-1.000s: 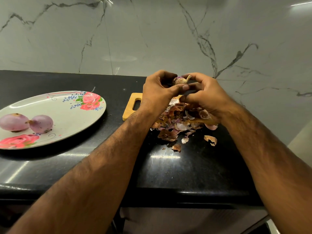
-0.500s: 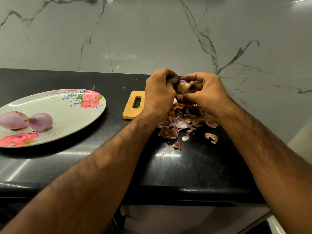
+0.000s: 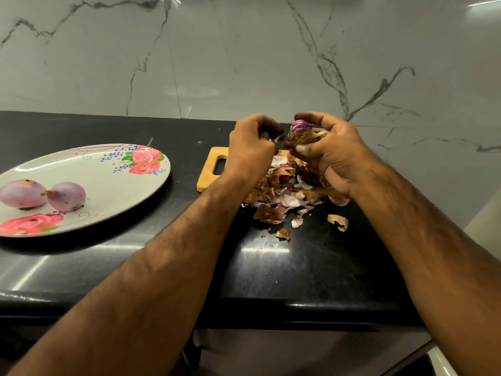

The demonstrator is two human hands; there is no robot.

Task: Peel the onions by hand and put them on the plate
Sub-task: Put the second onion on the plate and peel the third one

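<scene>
My right hand (image 3: 333, 156) grips a small onion (image 3: 300, 131) above the cutting board, its purple top bare and brown skin still around its lower half. My left hand (image 3: 252, 147) is just to its left with fingers curled, pinching what looks like a small piece of peel at the fingertips. A heap of onion skins (image 3: 282, 191) lies under both hands. Two peeled purple onions (image 3: 23, 196) (image 3: 67, 196) rest on the left part of the floral oval plate (image 3: 113, 183).
A wooden cutting board (image 3: 214, 166) with a handle slot lies under the skins on the black counter (image 3: 298, 267). Loose peel scraps (image 3: 337, 221) lie in front of the board. A marble wall stands behind. The counter's front edge runs below my forearms.
My hands have drawn slightly apart; the left hand has pulled away from the onion to the left, and more purple flesh shows at the onion's top.
</scene>
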